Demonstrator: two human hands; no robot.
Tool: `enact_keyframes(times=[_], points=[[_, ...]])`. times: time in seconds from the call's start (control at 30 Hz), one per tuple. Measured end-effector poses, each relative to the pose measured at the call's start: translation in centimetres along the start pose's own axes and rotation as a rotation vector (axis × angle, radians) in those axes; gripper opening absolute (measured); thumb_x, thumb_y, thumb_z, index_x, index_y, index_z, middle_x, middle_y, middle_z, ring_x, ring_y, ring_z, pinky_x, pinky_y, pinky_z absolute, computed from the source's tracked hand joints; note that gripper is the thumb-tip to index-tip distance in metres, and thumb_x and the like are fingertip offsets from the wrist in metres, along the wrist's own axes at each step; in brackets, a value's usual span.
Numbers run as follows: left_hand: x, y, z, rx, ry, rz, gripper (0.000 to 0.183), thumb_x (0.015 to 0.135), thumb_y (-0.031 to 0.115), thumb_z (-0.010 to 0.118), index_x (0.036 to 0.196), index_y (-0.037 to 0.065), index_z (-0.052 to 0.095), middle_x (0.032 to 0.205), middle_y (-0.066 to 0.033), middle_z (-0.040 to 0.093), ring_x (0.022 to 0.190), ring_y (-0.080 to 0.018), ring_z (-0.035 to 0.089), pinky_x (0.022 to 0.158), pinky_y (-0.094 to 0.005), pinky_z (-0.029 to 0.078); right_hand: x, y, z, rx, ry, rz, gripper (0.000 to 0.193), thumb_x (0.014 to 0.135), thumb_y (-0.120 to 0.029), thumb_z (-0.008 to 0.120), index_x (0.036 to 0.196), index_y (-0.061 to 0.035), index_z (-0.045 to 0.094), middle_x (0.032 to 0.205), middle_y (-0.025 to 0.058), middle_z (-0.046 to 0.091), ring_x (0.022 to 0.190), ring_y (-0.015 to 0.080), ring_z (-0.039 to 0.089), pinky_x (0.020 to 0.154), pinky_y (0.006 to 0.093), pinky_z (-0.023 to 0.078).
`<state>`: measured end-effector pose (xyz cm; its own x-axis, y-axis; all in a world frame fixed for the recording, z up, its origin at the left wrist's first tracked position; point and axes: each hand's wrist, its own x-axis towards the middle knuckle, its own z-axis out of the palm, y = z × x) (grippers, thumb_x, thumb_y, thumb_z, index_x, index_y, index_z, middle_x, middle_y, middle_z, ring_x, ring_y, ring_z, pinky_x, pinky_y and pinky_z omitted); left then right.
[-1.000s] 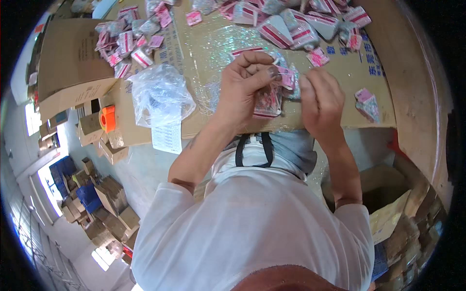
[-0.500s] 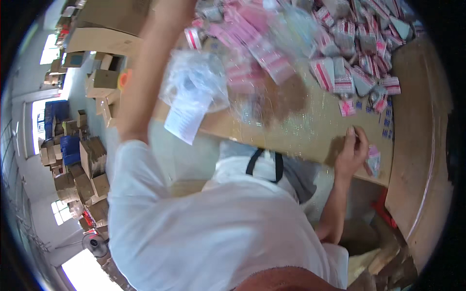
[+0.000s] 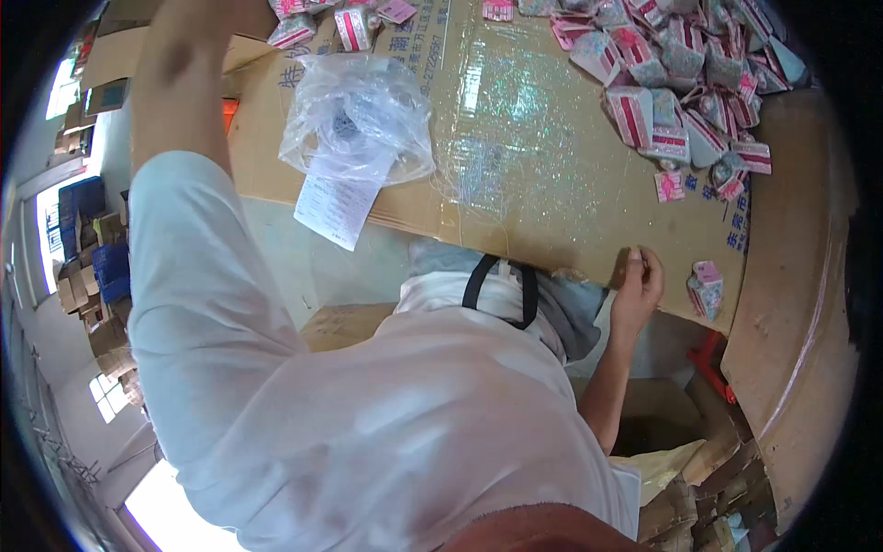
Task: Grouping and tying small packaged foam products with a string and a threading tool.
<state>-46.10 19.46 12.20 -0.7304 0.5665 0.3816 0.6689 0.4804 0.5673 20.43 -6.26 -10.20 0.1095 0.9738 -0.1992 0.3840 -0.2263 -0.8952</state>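
Note:
My left arm [image 3: 179, 101] reaches up past the upper left edge, so its hand is out of the picture. Beside that forearm, several small clear packets with pink-and-white cards [image 3: 292, 30] lie at the table's far left. My right hand [image 3: 641, 283] rests at the near edge of the cardboard-covered table [image 3: 561, 207], fingers loosely curled with a small gap at the thumb, and nothing visible in it. To its right lies a single pink-topped packet [image 3: 705, 291]. A crumpled clear plastic bag [image 3: 359, 120] sits left of the middle, with a printed white slip [image 3: 338, 204] under its near side.
A large heap of pink-and-white packets [image 3: 681, 55] covers the far right. An upright cardboard panel [image 3: 796, 276] bounds the right side. Shiny clear tape [image 3: 487, 120] crosses the tabletop. Stacked cartons [image 3: 92, 294] stand away to the left.
My left arm has swung left, and its hand has gone out of view. The blurred pink packets over the middle have left that spot. My right hand has drawn slightly left, away from the lone packet.

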Motion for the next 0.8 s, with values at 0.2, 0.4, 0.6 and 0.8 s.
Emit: enact_keyframes(times=[0.2, 0.4, 0.6, 0.8], points=[[-14.8, -5.9, 4.7, 0.249, -0.265, 0.225, 0.034, 0.092, 0.039, 0.062, 0.094, 0.008, 0.074, 0.094, -0.0172, 0.071, 0.085, -0.0326, 0.070, 0.073, -0.0440, 0.055, 0.9, -1.2, 2.6, -0.018, 0.011, -0.001, 0.026, 0.098, -0.018, 0.064, 0.105, 0.0065, 0.065, 0.097, 0.0089, 0.065, 0.090, 0.0163, 0.057, 0.085, 0.0303, 0.046], [-30.6, -3.4, 8.2, 0.311, -0.614, 0.302, 0.039, 0.083, 0.037, 0.069, 0.095, 0.000, 0.070, 0.101, -0.0246, 0.068, 0.094, -0.0393, 0.068, 0.082, -0.0511, 0.053, 1.9, 0.2, 2.6, -0.066, -0.024, -0.107, 0.023, 0.093, -0.017, 0.067, 0.105, 0.0038, 0.067, 0.090, 0.0099, 0.065, 0.083, 0.0171, 0.060, 0.078, 0.0321, 0.049], [-30.7, -3.4, 9.2, 0.348, -0.536, 0.237, 0.024, 0.084, 0.021, 0.064, 0.094, 0.001, 0.071, 0.100, -0.0208, 0.071, 0.090, -0.0387, 0.071, 0.076, -0.0504, 0.056, 1.9, 1.4, 2.6, 0.046, -0.002, -0.105, 0.024, 0.093, -0.017, 0.068, 0.106, 0.0034, 0.068, 0.095, 0.0133, 0.066, 0.084, 0.0184, 0.063, 0.076, 0.0317, 0.051], [-30.3, -1.6, 8.3, 0.416, -0.625, 0.158, 0.023, 0.085, 0.020, 0.061, 0.093, 0.002, 0.071, 0.097, -0.0203, 0.073, 0.091, -0.0400, 0.070, 0.081, -0.0491, 0.056, 1.9, 1.4, 2.4, 0.076, -0.017, -0.152, 0.024, 0.092, -0.016, 0.069, 0.107, 0.0029, 0.068, 0.099, 0.0144, 0.066, 0.086, 0.0222, 0.065, 0.078, 0.0332, 0.053]])
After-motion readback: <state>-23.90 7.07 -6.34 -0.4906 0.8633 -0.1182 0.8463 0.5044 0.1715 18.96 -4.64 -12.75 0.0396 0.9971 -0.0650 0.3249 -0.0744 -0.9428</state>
